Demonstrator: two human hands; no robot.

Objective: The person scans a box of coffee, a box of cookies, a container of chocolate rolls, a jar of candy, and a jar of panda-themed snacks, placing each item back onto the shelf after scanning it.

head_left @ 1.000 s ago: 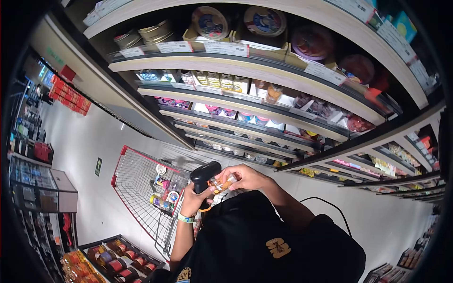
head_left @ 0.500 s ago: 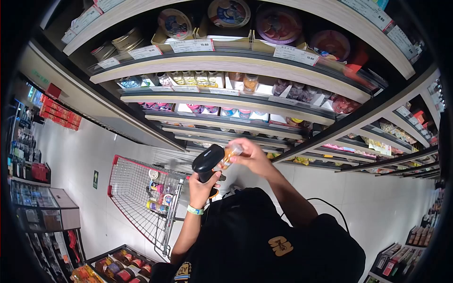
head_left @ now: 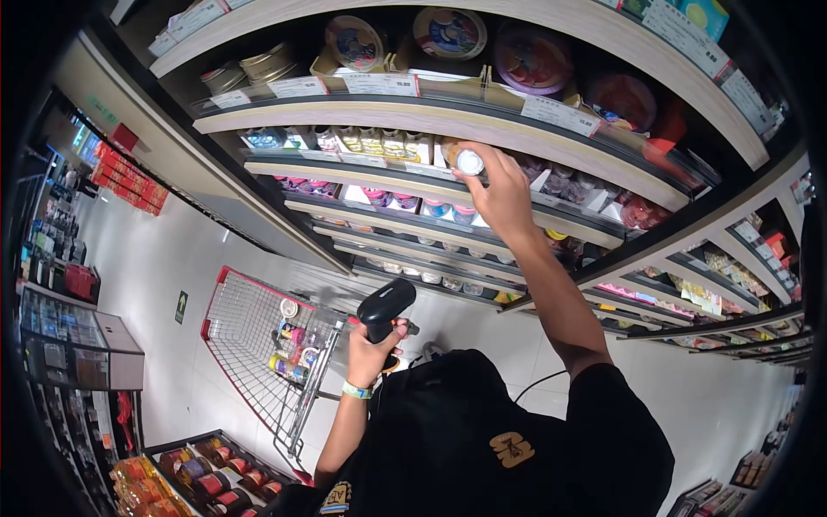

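Observation:
A black handheld barcode scanner [head_left: 387, 308] is wrapped in the fingers of my left hand [head_left: 369, 355], held in front of my body beside the cart handle. My right hand [head_left: 503, 191] reaches up to the shelf and grips a small jar [head_left: 470, 163] with a white lid between thumb and fingers. That jar is at the front of the shelf, where orange-brown contents show beside it. Yellow-filled jars [head_left: 370, 140] stand to its left and dark purple jars [head_left: 564, 183] to its right, partly behind my hand.
A wire shopping cart [head_left: 226, 302] with several colourful jars stands at left. Round tins [head_left: 448, 33] line the shelf above, over price tags [head_left: 382, 84]. A bin of packaged goods [head_left: 215, 474] is at lower left. A dark cable [head_left: 536, 383] loops near my right side.
My right hand has moved from beside the scanner up to the shelf, carrying the small jar. My left hand still holds the scanner in nearly the same place.

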